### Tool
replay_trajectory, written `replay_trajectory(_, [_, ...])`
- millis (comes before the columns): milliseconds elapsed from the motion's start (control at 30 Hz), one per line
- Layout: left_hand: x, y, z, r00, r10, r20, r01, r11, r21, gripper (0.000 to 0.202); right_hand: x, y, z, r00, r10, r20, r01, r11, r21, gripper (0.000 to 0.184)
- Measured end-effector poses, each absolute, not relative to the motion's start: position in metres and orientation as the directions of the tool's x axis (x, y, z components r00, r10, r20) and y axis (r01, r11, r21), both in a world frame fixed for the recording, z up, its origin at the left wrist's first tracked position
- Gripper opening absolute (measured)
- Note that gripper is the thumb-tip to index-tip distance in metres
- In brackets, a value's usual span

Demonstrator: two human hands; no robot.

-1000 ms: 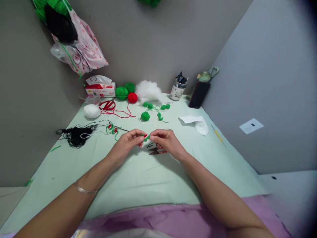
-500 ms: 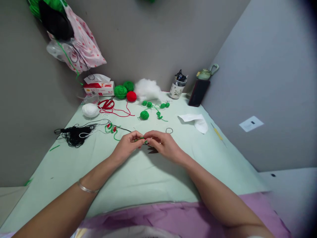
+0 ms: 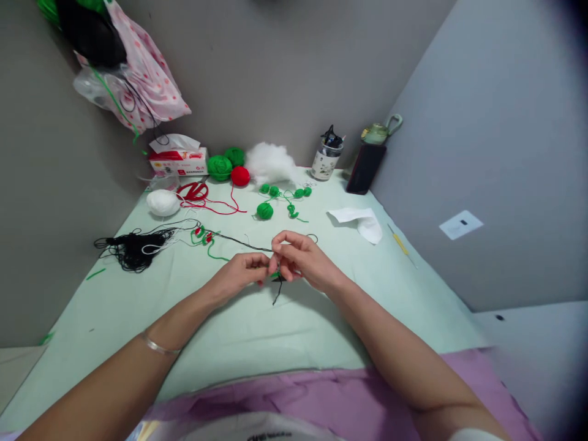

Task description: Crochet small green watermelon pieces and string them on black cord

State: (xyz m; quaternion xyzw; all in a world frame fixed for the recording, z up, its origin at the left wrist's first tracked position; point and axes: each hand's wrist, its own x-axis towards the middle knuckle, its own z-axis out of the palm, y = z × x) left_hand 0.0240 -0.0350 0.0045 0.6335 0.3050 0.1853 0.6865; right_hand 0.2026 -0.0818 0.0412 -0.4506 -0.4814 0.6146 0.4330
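My left hand (image 3: 243, 275) is closed, its fingertips around a small green piece (image 3: 275, 275), most of which is hidden by the fingers. My right hand (image 3: 307, 260) has thumb and index finger pinched on black yarn (image 3: 243, 243), right beside the left fingertips. That strand runs back to a tangled black yarn bundle (image 3: 138, 250) on the left. A short black yarn tail (image 3: 277, 294) hangs below the green piece. Left of the hands lies a green and red yarn piece (image 3: 202, 236).
Behind are green yarn balls (image 3: 219, 167), a red yarn ball (image 3: 239, 176), white stuffing (image 3: 271, 162), red-handled scissors (image 3: 193, 192) and small green pieces (image 3: 264, 211). A tissue (image 3: 358, 222), a yellow-handled hook (image 3: 400, 243) and a leaning phone (image 3: 366, 169) are on the right.
My right hand has turned and lifted its thumb and index finger, now pinching the black yarn. A black tail now shows below the hands. The view has shifted slightly.
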Motion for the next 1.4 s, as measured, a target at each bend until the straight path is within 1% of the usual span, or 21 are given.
replay_trajectory(33, [0.023, -0.034, 0.006, 0.739, 0.645, -0.193, 0.125, 0.149, 0.981, 0.017, 0.203, -0.082, 0.042, -0.237, 0.959, -0.156, -0.123, -0.189, -0.974, 0.017])
replay_trajectory(100, [0.022, -0.032, 0.009, 0.716, 0.660, -0.228, 0.133, 0.192, 0.972, 0.019, 0.206, -0.080, 0.043, -0.205, 0.968, -0.146, -0.170, -0.182, -0.968, 0.017])
replay_trajectory(233, [0.021, -0.031, 0.010, 0.691, 0.673, -0.262, 0.132, 0.239, 0.962, 0.023, 0.215, -0.076, 0.045, -0.059, 0.996, -0.064, -0.292, -0.079, -0.953, 0.021])
replay_trajectory(333, [0.021, -0.031, 0.009, 0.690, 0.672, -0.269, 0.138, 0.242, 0.960, 0.023, 0.222, -0.074, 0.047, 0.018, 1.000, -0.023, -0.342, -0.016, -0.940, 0.023])
replay_trajectory(800, [0.021, -0.031, 0.010, 0.683, 0.685, -0.253, 0.148, 0.209, 0.967, 0.023, 0.230, -0.071, 0.050, 0.168, 0.986, 0.022, -0.330, 0.077, -0.941, 0.027])
replay_trajectory(1067, [0.020, -0.032, 0.011, 0.692, 0.675, -0.254, 0.154, 0.206, 0.966, 0.022, 0.232, -0.070, 0.047, 0.204, 0.977, 0.056, -0.377, 0.131, -0.917, 0.023])
replay_trajectory(1267, [0.020, -0.032, 0.012, 0.691, 0.678, -0.251, 0.163, 0.193, 0.968, 0.023, 0.233, -0.069, 0.047, 0.250, 0.967, 0.054, -0.332, 0.138, -0.933, 0.026])
replay_trajectory(1333, [0.020, -0.032, 0.012, 0.687, 0.683, -0.248, 0.162, 0.189, 0.968, 0.023, 0.233, -0.070, 0.049, 0.247, 0.968, 0.055, -0.321, 0.135, -0.938, 0.025])
replay_trajectory(1400, [0.020, -0.032, 0.012, 0.675, 0.696, -0.246, 0.149, 0.197, 0.969, 0.023, 0.232, -0.071, 0.050, 0.202, 0.978, 0.048, -0.315, 0.111, -0.943, 0.021])
